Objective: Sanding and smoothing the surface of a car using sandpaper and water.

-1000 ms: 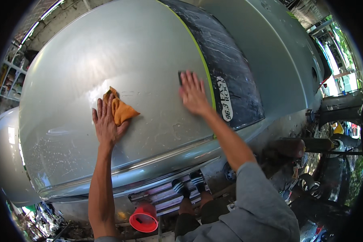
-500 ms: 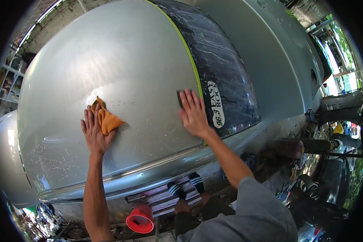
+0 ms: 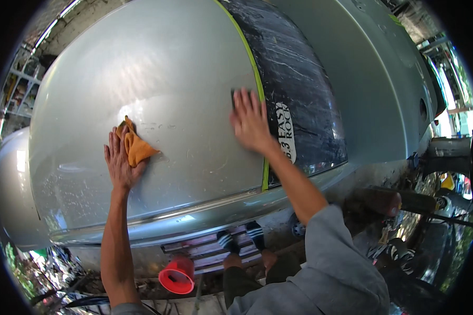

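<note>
My left hand (image 3: 122, 167) lies on the silver car roof (image 3: 189, 68), fingers stretched forward. An orange cloth (image 3: 140, 149) is bunched against its palm and thumb, partly covered by the fingers. Farther right, my right hand (image 3: 253, 125) presses a dark flat piece, apparently sandpaper (image 3: 234, 96), against the roof. Only an edge of that piece shows past the fingertips. Beside this hand runs a strip of yellow-green tape (image 3: 250, 51), along the border between the roof and a dark, whitish-smeared window (image 3: 294, 60). Small wet marks dot the paint around both hands.
A red bucket (image 3: 176, 275) stands below the car's side, left of my feet. Under my striped socks is a slatted platform (image 3: 205, 257). The silver hood or trunk panel (image 3: 352, 79) extends beyond the window. Cylinders (image 3: 381, 201) and clutter lie at the right.
My right hand has slid forward along the tape with the dark piece under it. The left hand and cloth stay at about the same spot on the roof. The view has shifted slightly.
</note>
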Action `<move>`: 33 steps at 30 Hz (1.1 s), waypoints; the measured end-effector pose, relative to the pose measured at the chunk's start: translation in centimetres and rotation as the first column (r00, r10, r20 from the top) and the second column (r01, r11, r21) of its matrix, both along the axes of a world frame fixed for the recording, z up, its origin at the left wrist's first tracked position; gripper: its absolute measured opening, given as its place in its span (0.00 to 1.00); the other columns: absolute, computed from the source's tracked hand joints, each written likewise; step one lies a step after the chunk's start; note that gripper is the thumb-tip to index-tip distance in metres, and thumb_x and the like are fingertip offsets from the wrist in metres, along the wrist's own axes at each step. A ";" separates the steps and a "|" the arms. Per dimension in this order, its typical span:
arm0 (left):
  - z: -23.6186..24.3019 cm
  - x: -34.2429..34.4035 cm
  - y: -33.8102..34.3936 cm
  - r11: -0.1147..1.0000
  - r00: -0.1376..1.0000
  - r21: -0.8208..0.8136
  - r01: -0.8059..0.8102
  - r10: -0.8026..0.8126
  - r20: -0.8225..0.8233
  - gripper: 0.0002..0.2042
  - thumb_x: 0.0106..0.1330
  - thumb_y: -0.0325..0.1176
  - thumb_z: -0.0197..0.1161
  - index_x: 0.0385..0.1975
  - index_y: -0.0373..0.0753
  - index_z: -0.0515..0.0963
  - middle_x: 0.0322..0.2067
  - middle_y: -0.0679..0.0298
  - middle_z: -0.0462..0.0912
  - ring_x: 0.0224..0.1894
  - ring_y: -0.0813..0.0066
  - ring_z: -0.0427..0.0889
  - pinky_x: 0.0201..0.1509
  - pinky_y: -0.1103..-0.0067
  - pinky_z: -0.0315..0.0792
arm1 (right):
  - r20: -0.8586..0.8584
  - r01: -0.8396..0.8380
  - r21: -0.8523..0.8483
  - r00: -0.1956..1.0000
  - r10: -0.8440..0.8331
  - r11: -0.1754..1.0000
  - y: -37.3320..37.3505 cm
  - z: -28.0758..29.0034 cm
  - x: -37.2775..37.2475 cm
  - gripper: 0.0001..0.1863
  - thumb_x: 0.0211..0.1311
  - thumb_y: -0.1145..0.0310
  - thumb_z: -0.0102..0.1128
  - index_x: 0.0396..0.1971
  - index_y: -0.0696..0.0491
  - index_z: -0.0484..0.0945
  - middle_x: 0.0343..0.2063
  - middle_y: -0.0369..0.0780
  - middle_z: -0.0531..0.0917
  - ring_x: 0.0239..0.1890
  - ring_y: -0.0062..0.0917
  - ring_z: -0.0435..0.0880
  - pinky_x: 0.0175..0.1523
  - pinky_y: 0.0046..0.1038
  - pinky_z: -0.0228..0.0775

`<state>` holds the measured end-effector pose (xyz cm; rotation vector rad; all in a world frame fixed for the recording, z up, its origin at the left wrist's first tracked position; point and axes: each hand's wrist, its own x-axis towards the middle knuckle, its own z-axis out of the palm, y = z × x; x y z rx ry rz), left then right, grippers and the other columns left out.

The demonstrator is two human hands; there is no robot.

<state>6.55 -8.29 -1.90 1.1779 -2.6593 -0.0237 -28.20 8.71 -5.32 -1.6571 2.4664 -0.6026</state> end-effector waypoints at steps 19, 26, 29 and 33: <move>0.4 -2.2 0.7 0.996 0.996 -0.019 -0.084 0.084 -0.006 0.47 0.49 0.60 0.60 0.72 0.53 0.52 0.72 0.56 0.50 0.75 0.58 0.47 0.76 0.60 0.37 | -0.063 -0.192 -0.009 0.980 0.191 0.981 -2.9 2.1 5.3 0.33 0.71 0.54 0.40 0.72 0.50 0.50 0.72 0.45 0.50 0.74 0.46 0.45 0.72 0.58 0.32; 2.0 -0.9 0.6 0.994 0.994 -0.021 -0.103 0.104 0.032 0.47 0.50 0.61 0.59 0.72 0.53 0.52 0.72 0.57 0.50 0.75 0.61 0.47 0.76 0.62 0.36 | -0.018 -0.205 0.031 0.978 0.205 0.978 1.8 1.8 8.9 0.33 0.71 0.53 0.39 0.72 0.50 0.49 0.73 0.45 0.49 0.74 0.45 0.44 0.72 0.57 0.30; 0.6 -2.2 0.7 0.994 0.994 -0.011 -0.105 0.105 0.007 0.47 0.50 0.61 0.59 0.72 0.55 0.51 0.72 0.58 0.50 0.75 0.61 0.47 0.76 0.62 0.36 | -0.039 -0.160 -0.010 0.986 0.160 0.987 -3.8 2.0 5.2 0.33 0.71 0.54 0.40 0.72 0.50 0.49 0.73 0.44 0.48 0.75 0.44 0.43 0.72 0.57 0.28; 1.2 -0.6 0.8 0.991 0.990 -0.029 -0.128 0.129 0.063 0.48 0.49 0.63 0.59 0.73 0.57 0.50 0.73 0.58 0.50 0.75 0.61 0.47 0.76 0.62 0.37 | -0.025 -0.191 0.027 0.981 0.191 0.981 4.0 1.3 10.9 0.33 0.72 0.54 0.38 0.72 0.51 0.50 0.73 0.44 0.50 0.74 0.43 0.44 0.73 0.56 0.29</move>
